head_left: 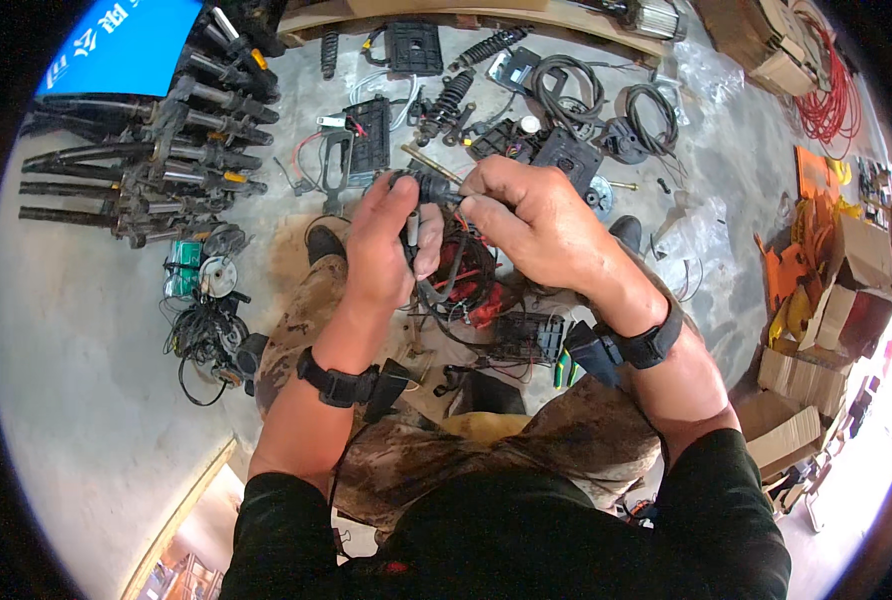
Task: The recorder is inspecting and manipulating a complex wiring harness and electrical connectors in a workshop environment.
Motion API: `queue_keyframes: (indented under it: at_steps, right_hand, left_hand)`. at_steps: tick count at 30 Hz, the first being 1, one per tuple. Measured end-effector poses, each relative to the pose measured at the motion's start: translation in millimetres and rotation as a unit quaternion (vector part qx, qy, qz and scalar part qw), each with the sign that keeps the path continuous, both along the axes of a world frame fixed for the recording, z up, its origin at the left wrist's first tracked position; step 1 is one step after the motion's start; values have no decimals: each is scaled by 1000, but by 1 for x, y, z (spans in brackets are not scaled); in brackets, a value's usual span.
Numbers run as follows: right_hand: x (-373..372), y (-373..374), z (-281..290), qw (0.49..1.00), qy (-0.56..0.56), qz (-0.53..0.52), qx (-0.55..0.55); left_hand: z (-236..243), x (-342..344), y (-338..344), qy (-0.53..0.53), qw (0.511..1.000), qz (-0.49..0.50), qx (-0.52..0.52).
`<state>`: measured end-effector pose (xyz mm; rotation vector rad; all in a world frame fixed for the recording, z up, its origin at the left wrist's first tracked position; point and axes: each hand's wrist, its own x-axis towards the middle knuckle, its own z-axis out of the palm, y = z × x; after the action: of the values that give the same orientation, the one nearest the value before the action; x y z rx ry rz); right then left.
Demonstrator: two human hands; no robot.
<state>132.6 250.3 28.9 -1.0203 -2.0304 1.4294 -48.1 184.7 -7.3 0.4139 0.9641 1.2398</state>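
Note:
My left hand [391, 235] is closed around a small black cylindrical part [428, 186], its thumb lying along the part's near side. A short grey piece [413, 228] shows between the fingers of that hand. My right hand [536, 215] pinches at the right end of the black part, fingers bent. A thin brass-coloured rod [429, 162] sticks out up and left from the right fingertips, passing just above the part; whether they touch I cannot tell. Below the hands hangs a black cable [454, 275], in front of a tangle of red and black wires [476, 290].
Shock absorbers [449, 98], black plastic housings [371, 135] and coiled cables [571, 90] lie on the floor ahead. Black fork tubes [181, 150] are stacked at the left, above a wire bundle [211, 330]. Cardboard boxes [846, 280] line the right. Green-handled pliers [564, 368] lie between my legs.

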Motion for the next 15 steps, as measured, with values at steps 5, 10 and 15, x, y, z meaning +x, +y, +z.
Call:
queue_keyframes:
  at_steps: [5,10,15]
  right_hand:
    - [4,1,-3,1000,-14,16,-20]
    - [2,0,-7,997,-38,14,62]
    - [0,-2,-11,988,-55,4,147]
  left_hand:
    - [3,-1,-2,65,998,-11,9]
    - [0,-2,-1,90,996,-24,2]
    - [3,-2,0,102,994,-28,-10]
